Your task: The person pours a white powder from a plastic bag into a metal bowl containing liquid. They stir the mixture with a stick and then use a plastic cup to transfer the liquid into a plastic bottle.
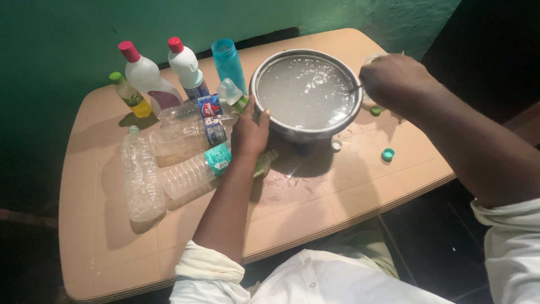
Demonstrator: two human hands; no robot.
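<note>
On the tan plastic bench we count four clear crushed plastic bottles lying flat and four capped upright ones. Our left hand, fingers clamped, grips the round steel basin of cloudy water; best kept steady. Our right hand pinches something thin, unclear. Two green caps lie nearby.

So my steel bowl sits upright near the table's far edge, pretty much full of cloudy, bubbly water. My left hand grips its near-left rim, my right is at the right rim.
</note>
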